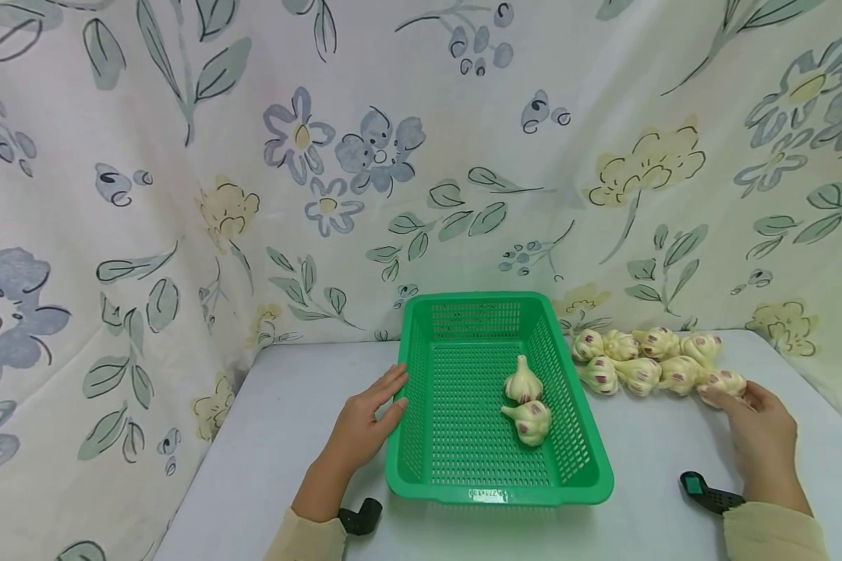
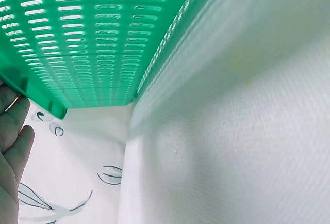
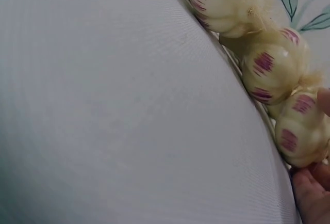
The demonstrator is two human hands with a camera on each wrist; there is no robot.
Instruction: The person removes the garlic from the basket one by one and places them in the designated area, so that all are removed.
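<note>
A green plastic basket (image 1: 498, 495) with slotted walls stands in the middle of the table. Inside it, toward the right, lie two garlic bulbs (image 1: 532, 423) with purple marks. My left hand (image 1: 365, 421) rests its extended fingers against the basket's left rim; in the left wrist view its fingers (image 2: 18, 152) show beside the green rim. At the right, my right hand (image 1: 765, 432) pinches the nearest garlic bulb (image 1: 721, 383) between thumb and fingers. That same bulb (image 3: 296, 128) appears at the right edge of the right wrist view, with fingertips around it.
Several more garlic bulbs (image 1: 640, 375) lie in two rows to the right of the basket, near the table's far edge. A white cloth covers the table (image 1: 302, 405). Behind it hangs a floral curtain (image 1: 421, 156). Each wrist wears a black strap.
</note>
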